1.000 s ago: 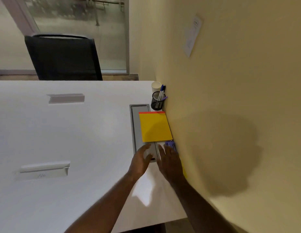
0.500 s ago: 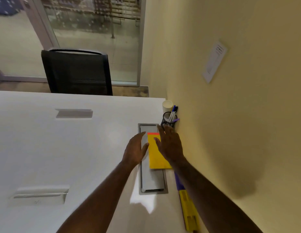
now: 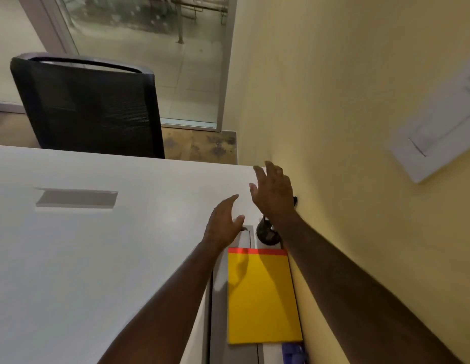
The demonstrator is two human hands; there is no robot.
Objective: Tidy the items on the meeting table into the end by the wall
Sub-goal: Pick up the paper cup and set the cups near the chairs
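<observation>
A black office chair (image 3: 89, 106) stands at upper left, behind the white tabletop (image 3: 97, 258). Near the frame's centre the left hand (image 3: 223, 227) hovers with fingers spread, holding nothing. Lower down, the yellow notepad (image 3: 262, 298) lies flat over a grey cable tray (image 3: 218, 311), its long edge tucked against the wall, seemingly already tidied. The right hand (image 3: 274, 193), fingers apart and empty, reaches over the black pen holder (image 3: 266, 232), probably to straighten it. A purple item (image 3: 294, 353) peeks in at the bottom edge.

Yellow notepad (image 3: 262, 298), red-edged; white table (image 3: 97, 258)
</observation>
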